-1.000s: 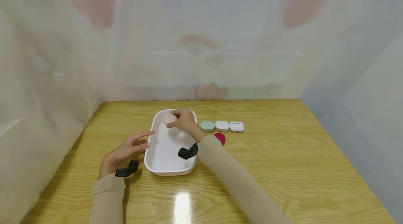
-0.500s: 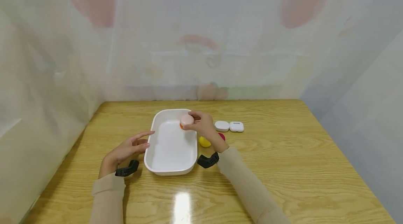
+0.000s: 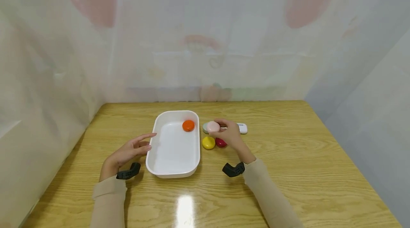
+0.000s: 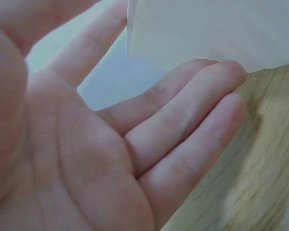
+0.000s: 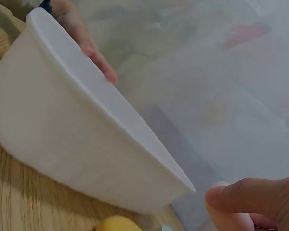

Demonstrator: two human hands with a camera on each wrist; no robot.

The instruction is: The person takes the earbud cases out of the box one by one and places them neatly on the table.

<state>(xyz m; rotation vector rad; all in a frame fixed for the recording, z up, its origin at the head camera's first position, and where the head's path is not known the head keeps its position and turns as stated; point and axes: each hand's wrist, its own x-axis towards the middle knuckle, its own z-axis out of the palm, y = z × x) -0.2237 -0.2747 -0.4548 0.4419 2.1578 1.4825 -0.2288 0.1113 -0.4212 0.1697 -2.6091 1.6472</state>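
Note:
In the head view my right hand (image 3: pixel 230 133) pinches a pale pink round case (image 3: pixel 213 127) between thumb and fingers, just right of a white tray (image 3: pixel 174 153). The right wrist view shows the thumb pressed on that case (image 5: pixel 226 214); part of it is out of frame. My left hand (image 3: pixel 129 150) stays at the tray's left side, fingers loosely extended, fingertips at the rim. Its palm and relaxed fingers (image 4: pixel 183 115) face the left wrist camera. Inside the tray, near its far right corner, lies a glossy orange round piece (image 3: pixel 188 125).
A yellow round piece (image 3: pixel 208 143) and a dark red one (image 3: pixel 220 143) lie right of the tray. Behind them a mint green case (image 3: pixel 205 128) and a white case (image 3: pixel 244 128) are partly covered by my right hand and the pink case. A patterned curtain (image 3: pixel 205 71) hangs behind the table.
My right hand has carried the pink case rightward out of the tray, over its right rim. The orange piece and yellow piece have come into sight. The left hand has stayed still.

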